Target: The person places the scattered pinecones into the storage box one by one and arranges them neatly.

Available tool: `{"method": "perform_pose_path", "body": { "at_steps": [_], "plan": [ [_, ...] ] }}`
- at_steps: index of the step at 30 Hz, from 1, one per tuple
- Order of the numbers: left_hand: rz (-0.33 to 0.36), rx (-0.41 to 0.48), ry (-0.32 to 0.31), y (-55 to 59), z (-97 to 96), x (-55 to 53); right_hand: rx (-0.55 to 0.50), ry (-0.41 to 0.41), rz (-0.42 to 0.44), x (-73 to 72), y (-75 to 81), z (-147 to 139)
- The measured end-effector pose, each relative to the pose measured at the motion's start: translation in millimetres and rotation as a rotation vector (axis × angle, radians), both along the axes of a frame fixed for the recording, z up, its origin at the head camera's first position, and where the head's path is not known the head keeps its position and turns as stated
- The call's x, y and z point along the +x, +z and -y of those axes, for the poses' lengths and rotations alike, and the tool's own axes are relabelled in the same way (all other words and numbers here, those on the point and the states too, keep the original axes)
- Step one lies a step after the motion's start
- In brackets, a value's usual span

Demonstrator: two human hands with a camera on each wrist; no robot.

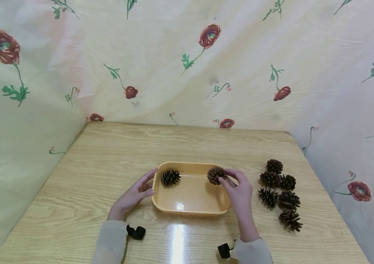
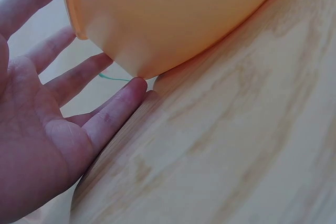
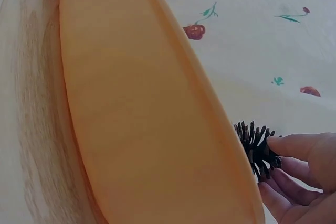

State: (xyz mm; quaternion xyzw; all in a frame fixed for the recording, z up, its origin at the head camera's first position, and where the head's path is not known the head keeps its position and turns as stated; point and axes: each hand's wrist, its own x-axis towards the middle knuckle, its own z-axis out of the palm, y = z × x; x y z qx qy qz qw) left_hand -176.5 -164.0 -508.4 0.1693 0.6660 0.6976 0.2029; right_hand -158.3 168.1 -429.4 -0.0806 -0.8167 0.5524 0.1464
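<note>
A shallow orange tray (image 1: 193, 212) lies on the wooden table, with one pine cone (image 1: 170, 178) inside at its left end. My right hand (image 1: 239, 187) pinches another pine cone (image 1: 216, 175) between thumb and fingers, over the tray's right end. In the right wrist view this held pine cone (image 3: 257, 150) shows partly behind the tray's rim. At the tray's left end is my left hand (image 1: 137, 189), its fingers spread and fairly straight. The left wrist view shows the fingertips (image 2: 137, 85) against the tray's outer wall (image 2: 157, 19).
Several pine cones (image 1: 288, 200) lie in a loose group on the table to the right of the tray. The wooden table (image 1: 124, 146) reaches back to a hanging cloth (image 1: 160, 66) printed with red flowers, which also closes off both sides.
</note>
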Motion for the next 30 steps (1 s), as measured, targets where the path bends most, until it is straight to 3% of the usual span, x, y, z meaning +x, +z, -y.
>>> {"method": "perform_pose_path", "body": {
  "at_steps": [22, 30],
  "plan": [
    [-0.015, 0.005, -0.009, 1.5, -0.1, -0.3, 0.002, 0.09, 0.038, -10.3, -13.2, 30],
    [-0.012, 0.012, -0.013, 1.9, 1.8, 0.0, 0.005, 0.127, 0.011, -14.1, -17.1, 45]
  ]
}}
